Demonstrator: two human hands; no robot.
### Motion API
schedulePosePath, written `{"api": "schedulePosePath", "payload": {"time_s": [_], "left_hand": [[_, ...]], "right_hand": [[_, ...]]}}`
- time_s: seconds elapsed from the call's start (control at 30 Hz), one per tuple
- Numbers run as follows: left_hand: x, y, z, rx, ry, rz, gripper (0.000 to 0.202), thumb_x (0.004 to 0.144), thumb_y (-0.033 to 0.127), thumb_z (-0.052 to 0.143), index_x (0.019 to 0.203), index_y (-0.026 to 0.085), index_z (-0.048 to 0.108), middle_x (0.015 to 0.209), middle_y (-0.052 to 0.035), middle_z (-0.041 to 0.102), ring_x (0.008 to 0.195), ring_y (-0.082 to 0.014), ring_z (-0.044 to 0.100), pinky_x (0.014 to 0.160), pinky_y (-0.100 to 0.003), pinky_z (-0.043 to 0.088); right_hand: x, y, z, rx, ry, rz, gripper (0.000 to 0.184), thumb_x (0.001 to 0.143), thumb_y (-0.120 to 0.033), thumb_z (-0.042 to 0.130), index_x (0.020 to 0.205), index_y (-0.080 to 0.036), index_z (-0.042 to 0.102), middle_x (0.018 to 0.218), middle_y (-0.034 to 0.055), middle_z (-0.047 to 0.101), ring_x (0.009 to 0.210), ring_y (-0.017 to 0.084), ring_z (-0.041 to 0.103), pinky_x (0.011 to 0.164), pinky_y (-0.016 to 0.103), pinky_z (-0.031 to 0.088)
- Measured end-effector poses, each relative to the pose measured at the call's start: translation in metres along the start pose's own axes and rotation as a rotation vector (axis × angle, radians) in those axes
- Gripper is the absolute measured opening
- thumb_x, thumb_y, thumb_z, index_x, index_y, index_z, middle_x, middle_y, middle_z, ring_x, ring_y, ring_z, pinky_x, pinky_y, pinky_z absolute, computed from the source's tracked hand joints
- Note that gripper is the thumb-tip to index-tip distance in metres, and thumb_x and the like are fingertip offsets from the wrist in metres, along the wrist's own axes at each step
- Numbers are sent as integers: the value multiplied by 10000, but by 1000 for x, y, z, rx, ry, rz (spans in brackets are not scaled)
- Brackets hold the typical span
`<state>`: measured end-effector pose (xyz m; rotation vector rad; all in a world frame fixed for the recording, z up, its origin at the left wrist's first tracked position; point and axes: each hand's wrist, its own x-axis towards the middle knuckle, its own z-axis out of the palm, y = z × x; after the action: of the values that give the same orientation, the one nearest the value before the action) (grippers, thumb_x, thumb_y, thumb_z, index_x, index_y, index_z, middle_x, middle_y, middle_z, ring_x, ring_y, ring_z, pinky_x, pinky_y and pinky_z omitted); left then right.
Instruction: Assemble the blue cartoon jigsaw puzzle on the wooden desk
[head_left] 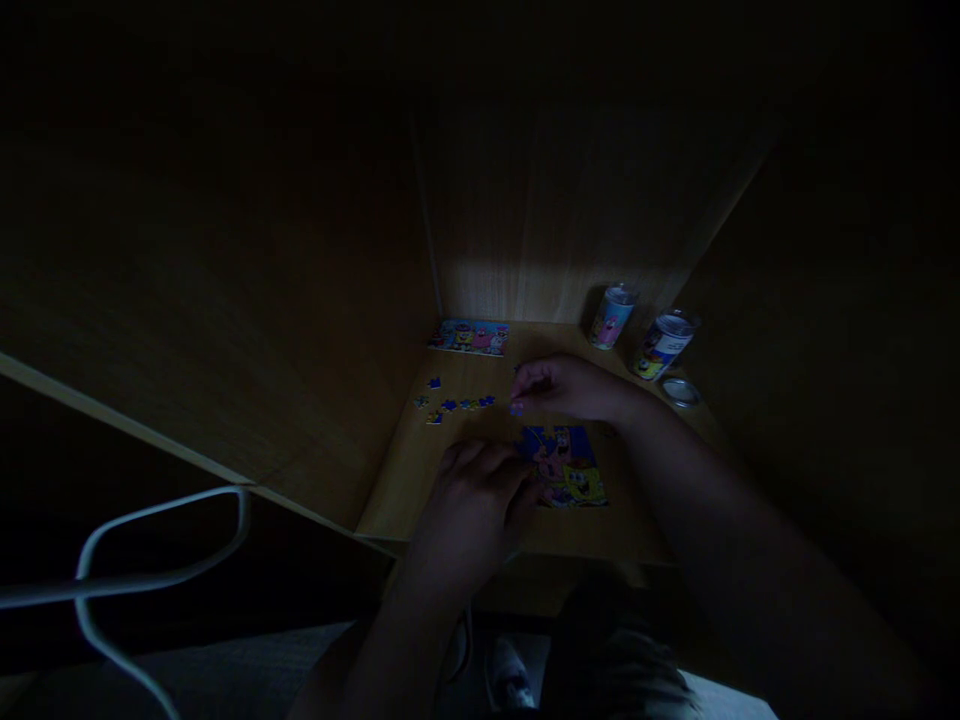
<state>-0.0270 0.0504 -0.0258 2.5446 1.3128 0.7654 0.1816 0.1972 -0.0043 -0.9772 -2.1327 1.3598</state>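
Note:
A partly assembled jigsaw puzzle (pixel 566 468) with cartoon characters on blue lies near the front of the wooden surface. Between the thumb and fingers of my right hand (pixel 559 385) is a small puzzle piece (pixel 517 409), pinched just above the puzzle's upper left. My left hand (pixel 484 480) rests at the puzzle's left edge, its fingers loosely bent and touching there; it shows no separate thing in its grasp. Loose puzzle pieces (pixel 449 406), several of them, are scattered left of the puzzle. One loose piece (pixel 434 383) sits a little farther back.
A cartoon picture card (pixel 471 338) lies at the back left. Two printed cans (pixel 612 317) stand at the back right, near a round lid (pixel 681 392). Wooden panels (pixel 510 220) enclose the surface. A white cable (pixel 161 510) loops at the lower left. The light is dim.

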Motion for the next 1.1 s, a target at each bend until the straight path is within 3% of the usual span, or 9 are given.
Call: {"api": "schedulePosePath", "payload": {"time_s": [0.23,0.5,0.73,1.1], "left_hand": [[-1,-1,1,1,-7,-1,109,1030,248,681,1103,250,763,1081,-36,761,1028,-248,653,982,-471,486],[-2,-1,2,-2,16,-3,83,1008,218,695,1069,226,750,1085,-38,760,1024,-257,653,970,-481,493],[-2,-2,2,-13,12,-5,95,1022,228,678,1080,237,753,1103,-50,755,1037,-255,652,977,-479,501],[-1,-1,1,-1,20,9,97,1026,228,672,1088,227,747,1080,-47,761,1026,-257,657,968,-474,498]], "right_hand": [[-4,-3,1,-95,-121,57,236,847,-415,813,991,-228,807,957,15,809,901,189,735,839,321,552],[-1,2,-1,-55,-29,5,193,875,-392,784,992,-238,777,1039,21,818,987,196,738,937,354,564],[-5,-5,2,-9,-101,65,226,830,-373,839,962,-216,742,919,-1,787,841,160,706,788,299,553],[-8,-3,1,88,-159,146,320,816,-433,872,970,-195,725,836,-2,766,726,143,699,676,275,530]]}}
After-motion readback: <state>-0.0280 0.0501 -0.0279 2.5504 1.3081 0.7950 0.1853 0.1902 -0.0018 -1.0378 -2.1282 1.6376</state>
